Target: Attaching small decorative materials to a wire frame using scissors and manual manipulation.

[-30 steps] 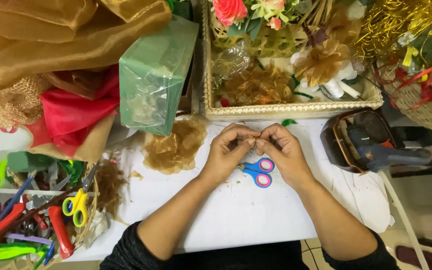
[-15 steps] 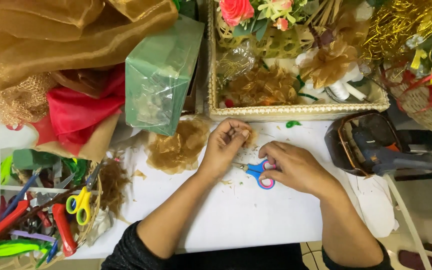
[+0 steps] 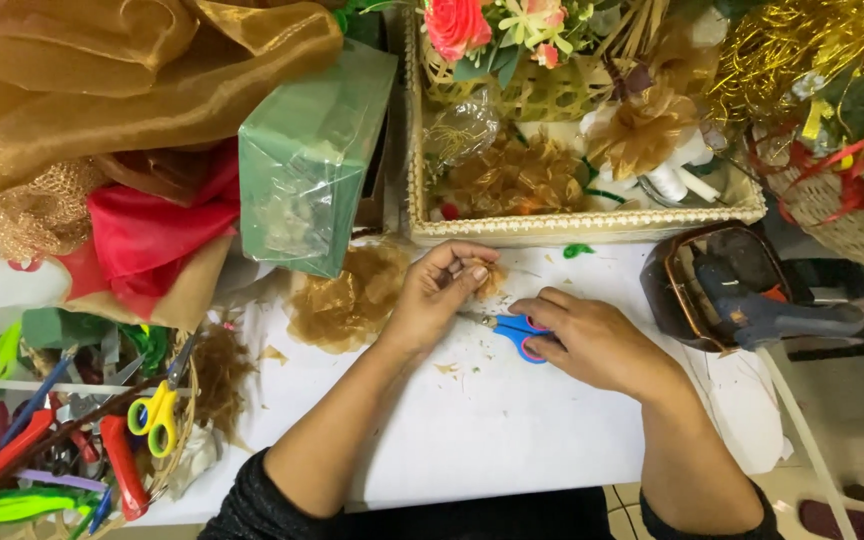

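**Pinched gold mesh, scissors under the other hand**

The white table (image 3: 512, 430) carries everything here, crowded along its far edge. Bronze organza fabric (image 3: 102, 70) is heaped at the upper left over a red cloth (image 3: 152, 240), and beside them stands a green foam block in clear wrap (image 3: 312, 160). A cream woven tray (image 3: 592, 225) behind the hands holds more gold bows and flowers. At the right sits a brown dish with a glue gun (image 3: 752, 295) resting in it. A basket at the lower left holds yellow-handled scissors (image 3: 157, 415) among other tools. A loose pile of gold mesh (image 3: 347, 295) lies just left of the hands.

The left hand (image 3: 437, 300) is closed in a pinch, fingertips gathered on a small gold mesh tuft (image 3: 487, 275), held just above the table near the tray's front wall. The right hand (image 3: 597, 345) lies flat over the blue and pink scissors (image 3: 522, 330), fingers touching the handles; whether it has truly gripped them cannot be told, since the palm covers most of the tool.

To do this well, in my judgement, the pinch should stay tight at the gathered base so the folds do not spring apart, and the scissors should be lifted with the fingers fully seated in the loops before the blades come near. Any trimming is best done close below the pinch, away from the fingertips.
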